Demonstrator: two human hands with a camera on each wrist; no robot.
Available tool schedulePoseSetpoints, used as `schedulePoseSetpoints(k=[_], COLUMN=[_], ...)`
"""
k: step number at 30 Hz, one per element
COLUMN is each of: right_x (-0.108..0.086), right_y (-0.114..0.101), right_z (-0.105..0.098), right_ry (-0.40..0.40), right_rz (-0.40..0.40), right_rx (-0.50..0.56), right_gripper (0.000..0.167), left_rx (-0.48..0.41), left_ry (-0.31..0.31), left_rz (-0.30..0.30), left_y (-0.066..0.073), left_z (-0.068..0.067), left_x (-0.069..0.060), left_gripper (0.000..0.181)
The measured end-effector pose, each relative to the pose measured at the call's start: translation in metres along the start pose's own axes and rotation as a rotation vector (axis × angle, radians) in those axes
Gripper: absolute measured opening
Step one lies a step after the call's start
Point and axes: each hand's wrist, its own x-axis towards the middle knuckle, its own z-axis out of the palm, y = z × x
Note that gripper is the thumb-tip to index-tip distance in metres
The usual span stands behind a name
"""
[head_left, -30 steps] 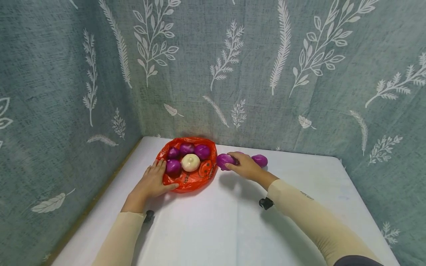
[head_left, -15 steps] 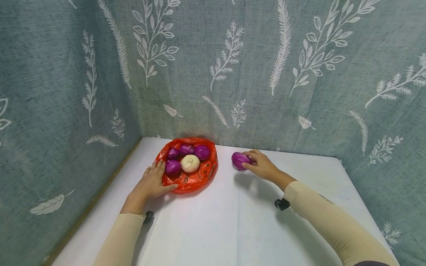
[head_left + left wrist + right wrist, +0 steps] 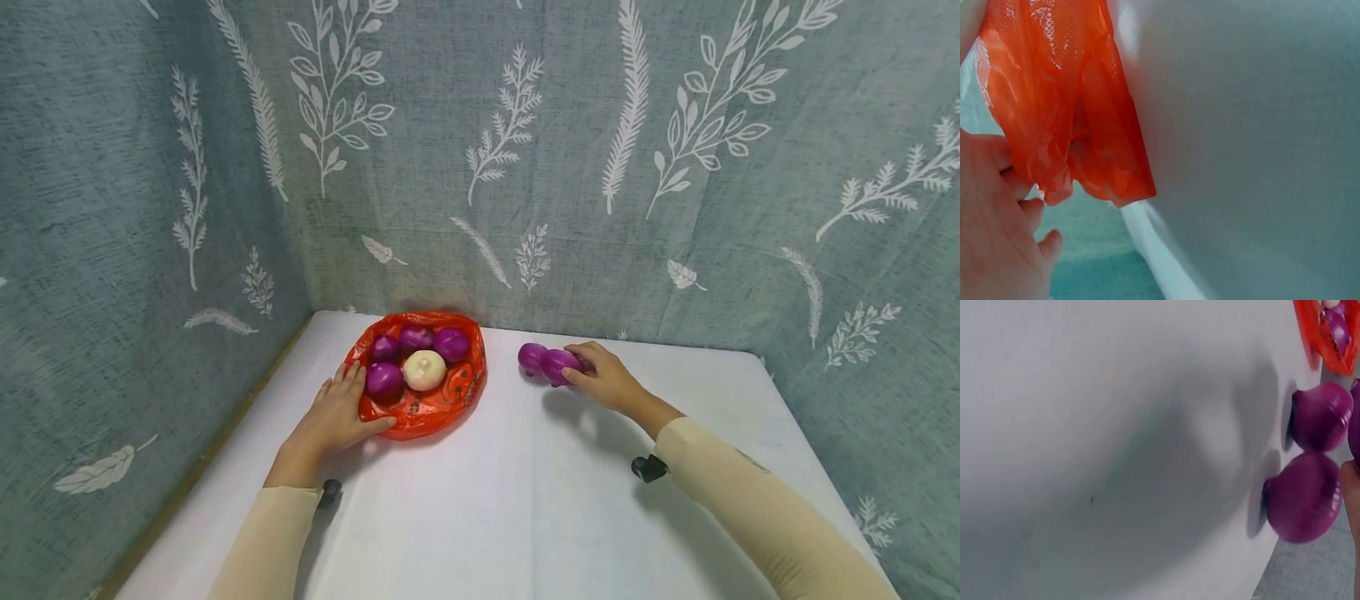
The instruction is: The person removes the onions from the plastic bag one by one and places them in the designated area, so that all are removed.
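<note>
A red plastic bag [image 3: 431,423], rolled open, holds several purple onions [image 3: 385,382] and one pale onion [image 3: 423,370]. My left hand [image 3: 333,417] lies spread against its near left rim; in the left wrist view, fingers of the hand [image 3: 1000,219] touch the bag [image 3: 1079,119]. Right of the bag, my right hand [image 3: 611,383] grips a purple onion [image 3: 561,367] between thumb and fingers. Another purple onion [image 3: 532,357] is just left of it. The right wrist view has two onions [image 3: 1322,417] [image 3: 1305,497] side by side on the table, beside the gripped one [image 3: 1355,425].
A white-covered table [image 3: 450,517] lies under everything. Green-grey cloth with white leaf prints [image 3: 562,167] hangs behind it and along both sides. In the right wrist view, part of the bag [image 3: 1313,331] shows at the top right.
My right hand has moved right, away from the bag, with the purple onion in its grip. An onion now shows left of the gripped one. My left hand has stayed at the bag.
</note>
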Motion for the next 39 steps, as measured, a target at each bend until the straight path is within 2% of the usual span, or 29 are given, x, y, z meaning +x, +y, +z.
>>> schedulePoseSetpoints(k=[15,24,35,39], right_x=[-0.015,-0.021,-0.03,-0.032], right_y=[0.03,0.037,0.048,0.052], right_z=[-0.025,-0.037,-0.05,-0.055], right_ry=[0.02,0.017,0.019,0.022], right_rz=[0.039,0.05,0.084,0.12], right_rx=[-0.01,0.028,-0.019,-0.022], right_gripper=[0.053,0.052,0.054,0.056], left_rx=[0.001,0.01,0.018,0.018], left_ry=[0.023,0.012,0.002,-0.001], left_rz=[0.01,0.002,-0.014,-0.017], left_y=[-0.003,-0.002,-0.001,-0.001], left_z=[0.003,0.002,0.0,0.001], left_x=[0.001,0.0,0.001,0.001], left_gripper=[0.121,0.119,0.122,0.122])
